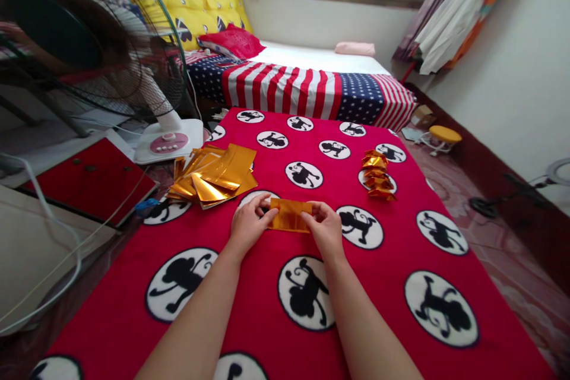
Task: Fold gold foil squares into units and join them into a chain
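Between my two hands is a folded sheet of gold foil paper (290, 215), a narrow rectangle held just over the red cloth. My left hand (252, 222) pinches its left end, thumb on the near face. At the right end, my right hand (326, 227) pinches it the same way. To the left lies a loose pile of flat gold foil paper sheets (216, 173). Over on the right, several folded gold foil paper pieces (377, 175) sit in a row, one against another.
A red cloth with monkey prints (276, 175) covers the surface under my hands. Left of it stands an electric fan (167, 136), its blades blurred. A bed with a striped and starred cover (285, 86) is beyond. A small yellow stool (444, 134) stands on the floor at right.
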Demonstrator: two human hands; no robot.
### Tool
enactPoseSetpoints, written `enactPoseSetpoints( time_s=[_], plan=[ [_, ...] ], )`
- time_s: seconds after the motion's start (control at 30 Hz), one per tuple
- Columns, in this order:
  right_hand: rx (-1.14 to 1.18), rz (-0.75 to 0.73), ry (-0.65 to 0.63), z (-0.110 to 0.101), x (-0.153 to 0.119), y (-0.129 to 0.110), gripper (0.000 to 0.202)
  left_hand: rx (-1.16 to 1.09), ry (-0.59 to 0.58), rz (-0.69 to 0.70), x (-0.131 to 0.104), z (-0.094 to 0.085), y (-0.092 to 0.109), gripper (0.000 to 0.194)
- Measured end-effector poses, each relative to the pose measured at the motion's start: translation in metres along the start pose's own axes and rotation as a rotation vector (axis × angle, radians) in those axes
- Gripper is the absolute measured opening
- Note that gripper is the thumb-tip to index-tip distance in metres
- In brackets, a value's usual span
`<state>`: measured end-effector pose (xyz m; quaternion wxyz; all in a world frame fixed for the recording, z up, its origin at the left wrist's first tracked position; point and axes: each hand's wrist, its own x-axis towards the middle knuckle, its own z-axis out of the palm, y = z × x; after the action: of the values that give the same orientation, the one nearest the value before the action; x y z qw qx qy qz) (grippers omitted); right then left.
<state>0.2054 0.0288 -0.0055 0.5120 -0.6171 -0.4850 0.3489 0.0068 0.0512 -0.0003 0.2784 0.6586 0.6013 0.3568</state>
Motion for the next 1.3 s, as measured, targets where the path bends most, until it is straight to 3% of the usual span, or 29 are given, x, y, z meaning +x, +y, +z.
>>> enactPoseSetpoints(
  time_s=[0.13, 0.4, 0.57, 0.77, 0.93, 1.07, 1.23, 1.3],
  plan=[
    [0.02, -0.022, 0.006, -0.001, -0.001, -0.002, 0.027, -0.059, -0.035, -0.022, -0.001, 0.001, -0.002, 0.028],
    [-0.006, -0.033, 0.064, 0.002, -0.005, -0.004, 0.033, -0.075, -0.01, -0.048, -0.004, 0.001, -0.001, 0.025],
    [-0.287, -0.08, 0.124, 0.003, -0.003, -0.004, 0.027, 0.151, 0.037, 0.016, -0.005, 0.002, 0.006, 0.019],
    [-0.66, -0.206, 0.101, 0.004, -0.001, -0.011, 0.021, 0.286, 0.079, 0.061, -0.007, 0.006, 0.017, 0.012],
    [-0.754, -0.24, 0.09, 0.008, -0.002, -0.014, 0.019, 0.268, 0.106, 0.13, -0.008, 0.005, 0.016, 0.035],
    [-0.746, -0.225, 0.068, 0.005, -0.003, -0.014, 0.019, 0.238, 0.034, 0.171, -0.008, 0.003, 0.011, 0.017],
    [-0.468, -0.318, 0.239, 0.012, -0.008, -0.029, 0.038, 0.242, 0.028, 0.183, -0.007, 0.005, 0.008, 0.02],
    [-0.298, -0.413, 0.092, 0.026, -0.015, -0.037, 0.05, 0.266, 0.025, 0.188, -0.007, 0.004, 0.009, 0.02]
  ],
)
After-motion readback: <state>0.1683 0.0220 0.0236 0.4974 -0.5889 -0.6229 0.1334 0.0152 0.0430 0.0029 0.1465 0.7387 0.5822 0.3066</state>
